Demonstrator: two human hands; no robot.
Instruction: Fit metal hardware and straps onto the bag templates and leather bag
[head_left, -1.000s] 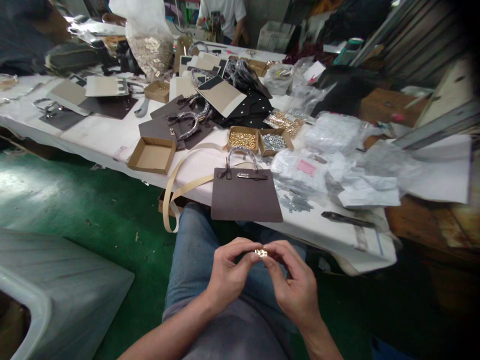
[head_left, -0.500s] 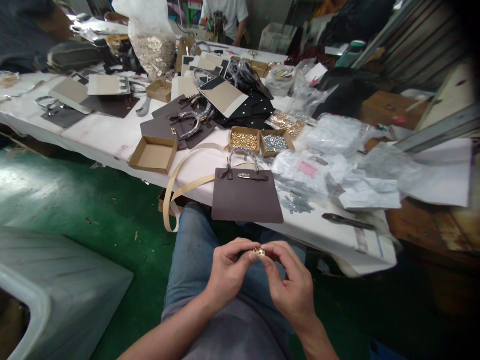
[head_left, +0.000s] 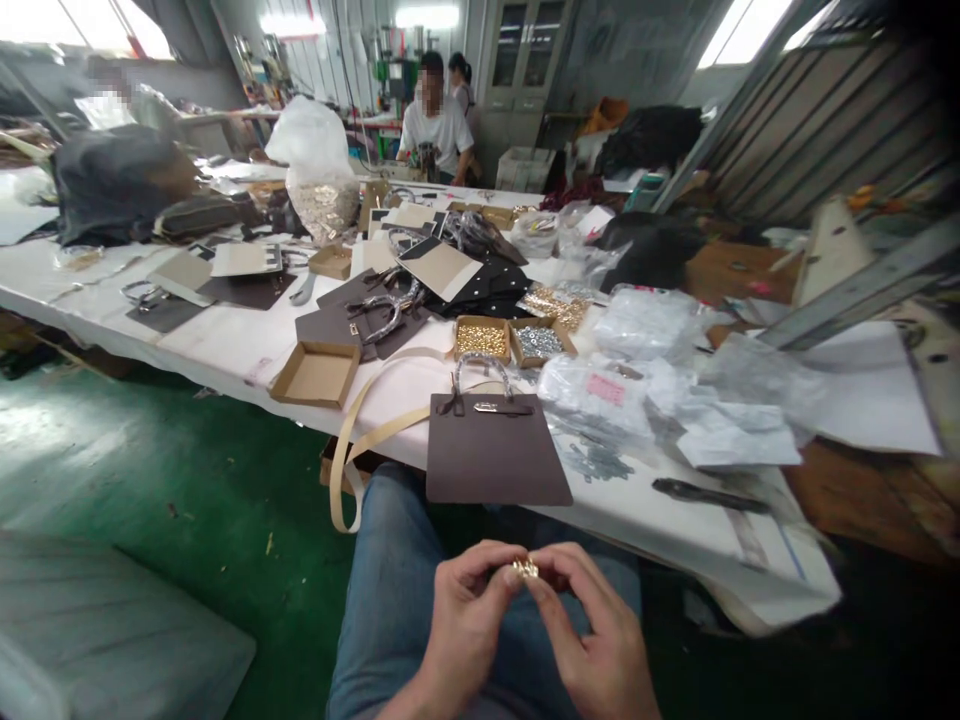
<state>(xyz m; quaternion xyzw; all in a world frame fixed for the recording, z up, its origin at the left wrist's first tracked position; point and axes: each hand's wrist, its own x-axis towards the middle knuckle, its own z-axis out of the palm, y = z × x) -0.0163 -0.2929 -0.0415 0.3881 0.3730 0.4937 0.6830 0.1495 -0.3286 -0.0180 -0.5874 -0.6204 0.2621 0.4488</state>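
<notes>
Above my lap, my left hand [head_left: 474,610] and my right hand [head_left: 589,625] meet and pinch a small gold-coloured metal fitting [head_left: 526,568] between thumbs and fingertips. Its exact kind is too small to make out. Just beyond the hands, a dark brown handbag panel [head_left: 496,455] lies at the table's edge, its lower part jutting over. It carries a plastic-wrapped handle [head_left: 484,365] and a shiny metal plate [head_left: 487,407]. A beige strap [head_left: 349,440] loops off the table to the panel's left.
Cardboard boxes of gold pieces [head_left: 481,340] and silver pieces [head_left: 540,340] stand behind the panel. An open cardboard box [head_left: 315,375] is to the left. Plastic packets [head_left: 592,395], flat grey metal pieces [head_left: 596,460] and a dark tool [head_left: 709,495] lie right. A person [head_left: 439,130] sits across the table.
The view has tilted up, so the table and hands sit lower and more of the room shows. Both hands still pinch the gold-coloured fitting.
</notes>
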